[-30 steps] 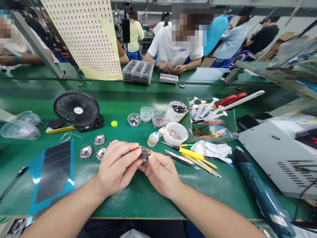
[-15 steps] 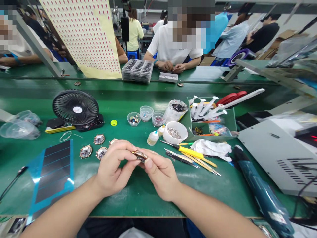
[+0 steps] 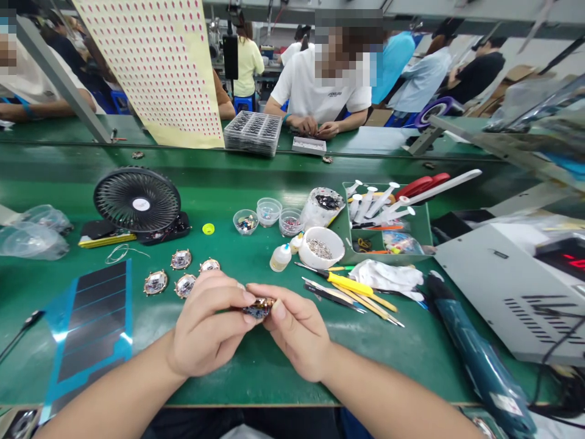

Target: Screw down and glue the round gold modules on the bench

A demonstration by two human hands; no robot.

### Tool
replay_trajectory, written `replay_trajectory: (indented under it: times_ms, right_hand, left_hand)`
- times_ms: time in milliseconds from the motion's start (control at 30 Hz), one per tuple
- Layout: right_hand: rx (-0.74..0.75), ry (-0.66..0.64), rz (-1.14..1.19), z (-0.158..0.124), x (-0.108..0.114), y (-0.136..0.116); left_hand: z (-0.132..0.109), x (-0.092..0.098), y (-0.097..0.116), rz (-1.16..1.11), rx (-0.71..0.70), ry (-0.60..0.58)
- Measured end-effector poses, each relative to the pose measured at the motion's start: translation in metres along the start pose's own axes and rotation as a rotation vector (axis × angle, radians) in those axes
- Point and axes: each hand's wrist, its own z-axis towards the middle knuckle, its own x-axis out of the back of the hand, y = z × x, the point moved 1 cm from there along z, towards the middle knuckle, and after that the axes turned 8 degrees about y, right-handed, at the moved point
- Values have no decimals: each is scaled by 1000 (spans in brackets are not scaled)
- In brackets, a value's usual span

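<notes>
On the desk [image 3: 379,366], the left hand [image 3: 205,326] and right hand [image 3: 297,335] hold a small round workpiece [image 3: 258,308] between them, near the desk's near edge. Four round pieces [image 3: 181,259] lie just left of the hands, with a flat sheet [image 3: 94,323] further left and a desk fan [image 3: 137,200] behind. To the right, a screwdriver [image 3: 347,283] lies before a bowl [image 3: 320,247] and a tray [image 3: 427,238] holding syringes [image 3: 370,204].

Small round gold-rimmed part [image 3: 258,308] w/ dark sparkly face, tilted, pinched mid-air
</notes>
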Motion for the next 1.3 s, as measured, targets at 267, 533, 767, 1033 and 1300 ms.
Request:
replay_trajectory:
  times_ms: [267, 533, 767, 1033, 1300]
  right_hand:
    - [86, 27, -170, 0, 1, 0]
    - [103, -49, -167, 0, 2, -3]
    - [80, -81, -125, -2, -1, -5]
    - [27, -77, -93, -1, -3, -6]
    - [10, -75, -38, 0, -3, -7]
  left_hand:
    - [0, -1, 1, -21, -29, 46]
    - [-6, -1, 0, -10, -65, 85]
    - [-4, 1, 2, 14, -48, 78]
    - [0, 1, 5, 13, -37, 67]
    - [8, 2, 8, 33, -71, 29]
